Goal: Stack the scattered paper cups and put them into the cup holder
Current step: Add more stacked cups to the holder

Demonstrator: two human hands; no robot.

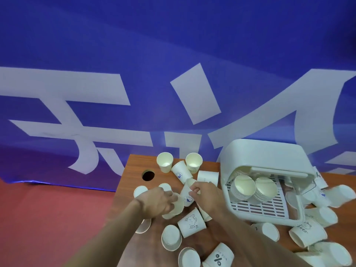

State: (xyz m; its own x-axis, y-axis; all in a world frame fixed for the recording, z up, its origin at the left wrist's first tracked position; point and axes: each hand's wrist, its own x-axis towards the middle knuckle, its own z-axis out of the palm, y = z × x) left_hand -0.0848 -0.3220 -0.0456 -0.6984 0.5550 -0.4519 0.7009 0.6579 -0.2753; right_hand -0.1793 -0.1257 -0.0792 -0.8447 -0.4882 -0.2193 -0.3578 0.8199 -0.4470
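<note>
At the middle of the desk (133, 170), just left of the cup holder (265, 157), the left hand (158, 201) curls round a plain cup (176, 208) and the right hand (204, 191) pinches the rim of a printed cup (187, 197); nesting likely goes best with axes aligned and pressure light.

Cup holder (269, 162) stands right of scattered cups (189, 222).

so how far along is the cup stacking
Roughly midway at best. Done: two stacks lie inside the white cup holder. In hand: the left hand grips a plain cup and the right hand pinches a blue-logo cup beside it, apparently to nest them. Left: many loose cups are scattered over the table, around the hands and right of the holder.
</note>
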